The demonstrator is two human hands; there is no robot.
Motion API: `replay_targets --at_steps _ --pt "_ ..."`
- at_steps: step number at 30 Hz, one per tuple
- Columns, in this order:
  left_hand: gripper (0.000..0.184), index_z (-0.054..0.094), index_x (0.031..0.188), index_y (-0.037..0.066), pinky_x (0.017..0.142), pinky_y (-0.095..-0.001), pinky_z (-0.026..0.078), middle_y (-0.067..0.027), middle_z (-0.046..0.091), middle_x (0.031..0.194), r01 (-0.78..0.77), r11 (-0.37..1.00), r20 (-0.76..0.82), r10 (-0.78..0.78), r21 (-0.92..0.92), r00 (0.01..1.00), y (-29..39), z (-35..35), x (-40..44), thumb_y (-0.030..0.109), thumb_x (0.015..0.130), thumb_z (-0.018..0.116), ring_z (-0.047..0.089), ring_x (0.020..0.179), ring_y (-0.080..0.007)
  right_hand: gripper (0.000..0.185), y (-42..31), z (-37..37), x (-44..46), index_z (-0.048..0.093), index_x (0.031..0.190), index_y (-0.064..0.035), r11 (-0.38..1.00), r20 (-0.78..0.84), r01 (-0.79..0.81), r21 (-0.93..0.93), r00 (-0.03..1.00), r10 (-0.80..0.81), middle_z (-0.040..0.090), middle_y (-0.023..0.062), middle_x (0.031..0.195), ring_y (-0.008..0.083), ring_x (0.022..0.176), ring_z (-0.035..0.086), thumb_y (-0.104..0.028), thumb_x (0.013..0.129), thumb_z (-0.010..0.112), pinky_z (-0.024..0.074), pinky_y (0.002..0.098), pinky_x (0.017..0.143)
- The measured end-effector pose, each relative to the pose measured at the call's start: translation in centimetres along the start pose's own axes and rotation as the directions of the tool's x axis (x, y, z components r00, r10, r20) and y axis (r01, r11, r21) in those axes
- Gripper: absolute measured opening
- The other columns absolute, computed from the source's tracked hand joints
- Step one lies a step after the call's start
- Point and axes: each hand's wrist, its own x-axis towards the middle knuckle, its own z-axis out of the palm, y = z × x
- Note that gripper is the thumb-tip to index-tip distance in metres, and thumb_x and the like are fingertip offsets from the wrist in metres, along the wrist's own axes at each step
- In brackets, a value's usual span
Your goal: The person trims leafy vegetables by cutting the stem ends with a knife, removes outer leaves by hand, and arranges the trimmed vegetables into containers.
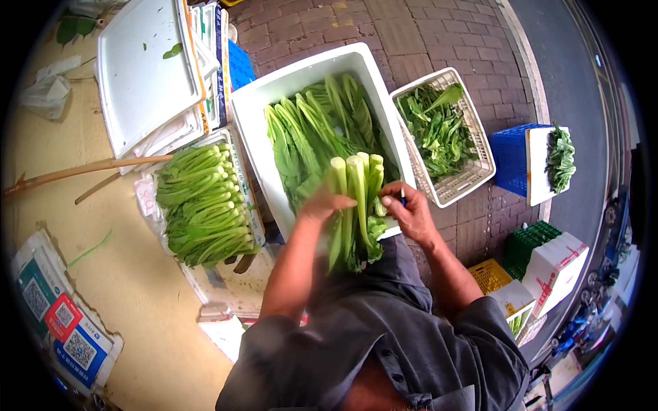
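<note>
A bunch of leafy green stalks (356, 198) stands over the near end of a white foam box (247, 113), cut ends up and leaves toward my body. My left hand (327, 203) is wrapped round its left side, slightly blurred. My right hand (411, 214) is closed at the bunch's right edge, with a small dark blue thing between its fingers that I cannot make out. More long greens (308, 137) lie inside the foam box, with their leaves spread.
Left, trimmed greens (205, 205) lie stacked beside foam lids (147, 75) and a wooden stick (89, 166). Right, a beige crate (449, 195) holds loose leaves, near a blue crate (508, 159). Payment code signs (65, 318) lie lower left; boxes (556, 270) stand lower right.
</note>
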Motion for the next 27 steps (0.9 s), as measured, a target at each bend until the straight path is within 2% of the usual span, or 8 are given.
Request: replay_targets --at_steps 1,3,4,10,11,20,24,27 --pt "0.066 0.062 0.127 0.002 0.091 -0.0283 0.053 -0.0047 0.068 0.114 0.007 0.999 0.002 -0.007 0.033 1.0 0.0 0.0 -0.2 0.023 0.069 0.084 0.064 0.104 -0.015 0.033 -0.3 -0.7 0.0 0.065 0.111 -0.0011 0.999 0.023 -0.003 0.048 1.0 0.002 0.063 0.0034 0.091 0.0093 0.073 0.059 -0.032 0.1 0.065 0.0497 0.0252 0.064" --pt "0.067 0.061 0.128 0.001 0.093 -0.0293 0.052 -0.005 0.067 0.114 0.002 0.986 -0.004 -0.001 0.166 1.0 0.1 0.1 -0.2 0.023 0.069 0.083 0.063 0.105 -0.0154 0.051 -0.7 -2.7 0.4 0.065 0.117 -0.0004 0.976 0.022 0.155 -0.156 0.988 -0.154 0.063 0.006 0.098 0.0118 0.074 0.059 -0.049 0.1 0.06 0.0505 0.0274 0.066" --pt "0.067 0.06 0.129 0.001 0.094 -0.0299 0.051 -0.0051 0.067 0.115 0.0 0.973 -0.007 0.001 0.23 1.0 0.0 0.2 -0.3 0.023 0.069 0.082 0.063 0.105 -0.0155 0.064 -2.4 -3.3 0.4 0.063 0.125 0.0 0.975 0.068 0.161 -0.152 0.986 -0.152 0.062 0.0072 0.1 0.0133 0.077 0.059 -0.058 0.1 0.053 0.0507 0.0295 0.068" --pt "0.086 0.047 0.142 0.0 0.101 -0.0351 0.048 -0.0108 0.064 0.127 0.056 0.939 -0.145 -0.007 0.341 0.989 0.7 2.9 -1.5 0.012 0.068 0.089 0.06 0.119 -0.0203 0.049 -10.9 -2.9 -0.8 0.049 0.142 -0.0035 0.852 0.308 0.296 -0.432 0.936 -0.169 0.068 0.0144 0.103 0.0294 0.089 0.067 -0.029 0.102 0.061 0.0527 0.0394 0.078" --pt "0.087 0.046 0.142 0.0 0.101 -0.0355 0.048 -0.0116 0.064 0.127 0.042 0.935 -0.154 0.014 0.352 0.988 0.9 3.4 -1.6 0.013 0.069 0.089 0.06 0.118 -0.0211 0.054 -12.2 -2.5 -0.8 0.044 0.145 -0.0084 0.822 0.347 0.262 -0.506 0.934 -0.085 0.071 0.0216 0.105 0.0437 0.097 0.069 -0.031 0.1 0.062 0.0528 0.0496 0.081" --pt "0.087 0.046 0.14 0.0 0.098 -0.0406 0.052 -0.0209 0.067 0.124 -0.017 0.791 -0.181 0.161 0.612 0.97 1.5 5.4 -2.9 0.023 0.069 0.091 0.067 0.116 -0.0335 0.057 -11.6 -2.2 -1.2 0.046 0.147 -0.0098 0.81 0.378 0.317 -0.494 0.917 -0.128 0.07 0.0234 0.108 0.0462 0.1 0.067 -0.034 0.099 0.064 0.0523 0.0508 0.081" --pt "0.087 0.046 0.14 0.001 0.097 -0.0412 0.052 -0.0215 0.067 0.123 0.002 0.749 -0.183 0.16 0.662 0.97 1.5 5.8 -3.1 0.023 0.069 0.09 0.067 0.115 -0.035 0.05 -10.4 -2.6 -1.6 0.053 0.143 -0.0083 0.795 0.363 0.425 -0.433 0.89 -0.278 0.07 0.0238 0.108 0.0453 0.1 0.067 -0.03 0.1 0.063 0.0529 0.0496 0.083" --pt "0.087 0.046 0.14 0.0 0.099 -0.0401 0.052 -0.0204 0.067 0.125 -0.008 0.733 -0.152 0.151 0.68 0.977 1.8 6.5 -3.4 0.021 0.068 0.09 0.066 0.116 -0.0332 0.045 -9.4 -3.8 -1.8 0.056 0.142 -0.0074 0.798 0.367 0.412 -0.44 0.894 -0.258 0.071 0.0234 0.11 0.0422 0.1 0.069 -0.027 0.101 0.061 0.0538 0.0476 0.083"
